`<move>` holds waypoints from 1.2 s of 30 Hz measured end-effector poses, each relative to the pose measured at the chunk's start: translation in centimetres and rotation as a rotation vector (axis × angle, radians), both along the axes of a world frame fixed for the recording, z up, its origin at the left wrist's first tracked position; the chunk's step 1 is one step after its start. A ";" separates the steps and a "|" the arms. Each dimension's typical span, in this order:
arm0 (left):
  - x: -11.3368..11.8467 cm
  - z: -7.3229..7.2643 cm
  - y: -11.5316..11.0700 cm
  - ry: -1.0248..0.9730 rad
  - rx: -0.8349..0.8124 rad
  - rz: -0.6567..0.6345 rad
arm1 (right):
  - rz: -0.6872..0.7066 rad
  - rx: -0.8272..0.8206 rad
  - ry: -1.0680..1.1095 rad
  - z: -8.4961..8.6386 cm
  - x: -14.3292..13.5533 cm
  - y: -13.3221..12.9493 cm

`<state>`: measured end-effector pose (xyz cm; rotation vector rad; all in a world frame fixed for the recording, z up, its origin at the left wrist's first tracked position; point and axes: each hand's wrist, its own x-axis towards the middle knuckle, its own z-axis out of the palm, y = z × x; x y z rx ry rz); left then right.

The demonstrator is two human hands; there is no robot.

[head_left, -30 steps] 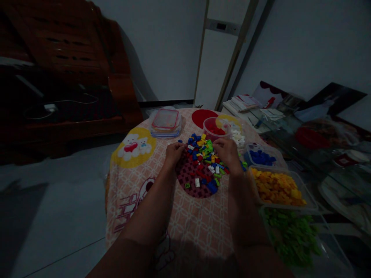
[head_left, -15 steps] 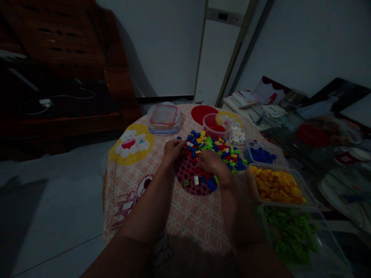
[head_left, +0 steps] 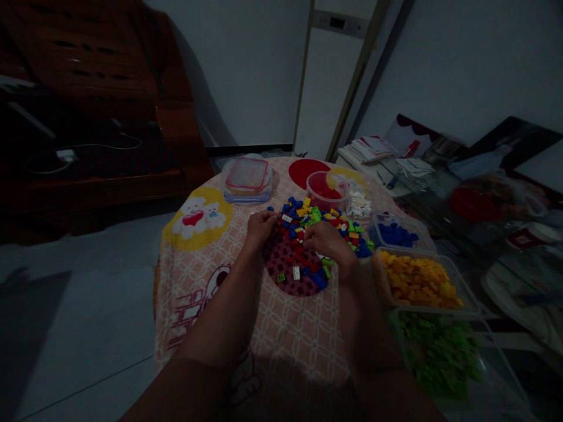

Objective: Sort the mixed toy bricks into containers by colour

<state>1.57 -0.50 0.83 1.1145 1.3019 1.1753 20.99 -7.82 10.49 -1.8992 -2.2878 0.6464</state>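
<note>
A pile of mixed red, blue, yellow, green and white bricks (head_left: 315, 214) lies at the middle of the round table (head_left: 290, 328). My left hand (head_left: 261, 227) is at the pile's left edge, fingers curled together; what they hold, if anything, is too small to tell. Over the front of the pile is my right hand (head_left: 324, 239), its fingers bent and pinched near small bricks, with any held piece hidden. Just in front of the hands lie red pieces, a white brick (head_left: 296, 273), a green brick (head_left: 281, 277) and a blue brick (head_left: 320, 279).
Right of the pile stand boxes of blue bricks (head_left: 397, 234), yellow bricks (head_left: 420, 281) and green bricks (head_left: 444, 354). Behind are a round tub (head_left: 328, 196) of red bricks, white bricks (head_left: 359, 205) and stacked lids (head_left: 247, 180). A glass-topped table is at the far right.
My right hand has shifted slightly up and right, uncovering some bricks in front of it. My left hand has barely moved. The view has shifted very slightly.
</note>
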 end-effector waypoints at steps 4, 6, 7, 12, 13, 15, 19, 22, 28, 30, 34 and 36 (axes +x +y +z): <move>0.0 0.1 0.0 -0.003 -0.005 0.004 | 0.026 -0.050 -0.200 -0.7 -2.1 0.0; 0.0 0.1 0.1 0.003 -0.002 0.003 | 0.039 -0.031 -0.272 -1.2 -2.8 -0.1; 0.0 0.1 0.1 0.003 0.001 0.002 | 0.049 -0.017 -0.286 -1.4 -3.0 -0.1; 0.0 0.1 0.1 -0.011 0.004 0.008 | 0.043 -0.033 -0.112 -1.6 -2.0 -0.1; 0.0 0.1 0.1 -0.011 0.000 0.008 | 0.013 -0.039 0.000 -1.6 -1.5 0.2; 0.0 0.1 0.1 -0.013 -0.008 0.009 | -0.135 0.011 0.308 -1.7 -0.6 1.0; 0.1 0.2 0.0 -0.011 -0.014 0.009 | -0.542 0.387 0.942 -1.7 1.0 3.3; 0.0 0.1 0.0 -0.011 -0.003 0.009 | -0.649 0.532 1.128 -1.5 1.7 4.1; 0.0 0.0 0.1 -0.013 0.010 0.007 | -0.591 0.312 1.020 -0.9 2.4 2.6; 0.0 0.1 0.0 -0.001 0.001 0.014 | -0.501 0.215 0.928 -0.7 2.3 1.8; 0.0 0.2 0.0 0.020 -0.001 0.004 | -0.207 0.085 0.596 -0.2 1.2 0.6; 0.0 0.3 0.0 0.025 0.000 -0.007 | -0.059 0.053 0.382 0.1 0.1 0.1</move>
